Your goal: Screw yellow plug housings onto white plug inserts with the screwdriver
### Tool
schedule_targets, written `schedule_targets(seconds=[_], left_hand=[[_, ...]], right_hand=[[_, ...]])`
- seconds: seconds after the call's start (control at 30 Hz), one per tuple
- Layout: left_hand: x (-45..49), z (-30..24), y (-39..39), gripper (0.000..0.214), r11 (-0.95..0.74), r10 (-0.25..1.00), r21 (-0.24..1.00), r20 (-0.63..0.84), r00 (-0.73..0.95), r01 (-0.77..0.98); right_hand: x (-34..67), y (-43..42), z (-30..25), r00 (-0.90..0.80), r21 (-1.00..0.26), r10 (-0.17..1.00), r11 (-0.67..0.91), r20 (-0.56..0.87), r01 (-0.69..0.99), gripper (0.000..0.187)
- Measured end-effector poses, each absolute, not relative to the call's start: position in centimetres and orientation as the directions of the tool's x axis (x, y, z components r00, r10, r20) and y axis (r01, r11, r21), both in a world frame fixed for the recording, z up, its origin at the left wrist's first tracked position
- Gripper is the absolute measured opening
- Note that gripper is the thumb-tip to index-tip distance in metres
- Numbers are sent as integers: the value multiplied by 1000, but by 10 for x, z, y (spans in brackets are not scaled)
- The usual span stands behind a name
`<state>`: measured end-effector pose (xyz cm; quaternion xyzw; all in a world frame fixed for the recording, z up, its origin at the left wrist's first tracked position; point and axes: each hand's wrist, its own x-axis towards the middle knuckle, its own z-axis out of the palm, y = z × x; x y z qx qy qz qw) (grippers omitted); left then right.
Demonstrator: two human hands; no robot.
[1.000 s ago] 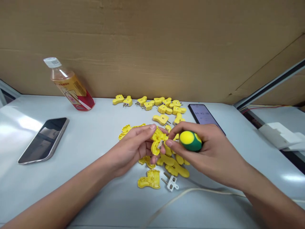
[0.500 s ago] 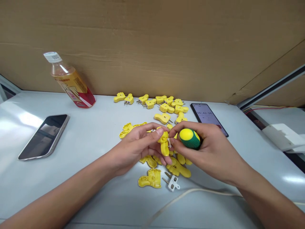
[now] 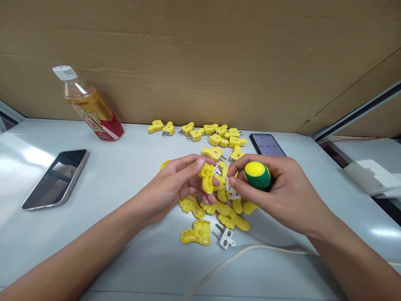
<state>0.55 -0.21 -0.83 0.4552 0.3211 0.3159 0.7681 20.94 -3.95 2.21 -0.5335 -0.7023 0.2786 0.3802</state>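
Yellow plug housing sits pinched between the thumb and fingers of the left hand, held up just above the tabletop. Right hand is closed around the yellow-and-green handle of a stubby screwdriver, its shaft hidden by the fingers. Its thumb and forefinger seem also to pinch a white plug insert right beside the housing. Neither hand is open wide; both curl tightly on what they hold. A pinch this near the point of contact suits such a small piece, since it limits twisting, and the palm-held handle leaves the fingertips free to steady the insert. Loose yellow plug halves lie below the hands, with a yellow plug shell and a pronged white base nearer the person. Assembled-looking plugs lie farther back, near a phone showing a timer. Another phone and a tilted plastic drink bottle lie to the left.
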Motion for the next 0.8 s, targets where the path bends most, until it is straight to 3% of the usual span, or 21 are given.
schedule_targets(seconds=[0.13,0.23,0.37,0.53,0.63,0.8], left_hand=[[-5,-1,11,30,-26,959,989,-16,282,146],[-13,0,20,23,-255,966,851,202,162,459],[-19,-10,28,27,-405,909,601,349,230,689],[-21,-24,34,35,-533,844,416,321,430,736],[-20,-26,31,33,-583,796,354,430,426,732],[-7,-15,6,18,-742,657,404,598,459,535]], right_hand=[[211,-40,19,-132,-786,958,284,254,550,13],[212,-41,16,-131,-783,957,287,258,551,13],[211,-42,17,-141,-787,955,294,259,542,13],[213,-43,19,-140,-788,952,303,271,536,14],[213,-43,18,-134,-787,951,306,279,536,14],[211,-44,16,-143,-761,933,353,331,545,13]])
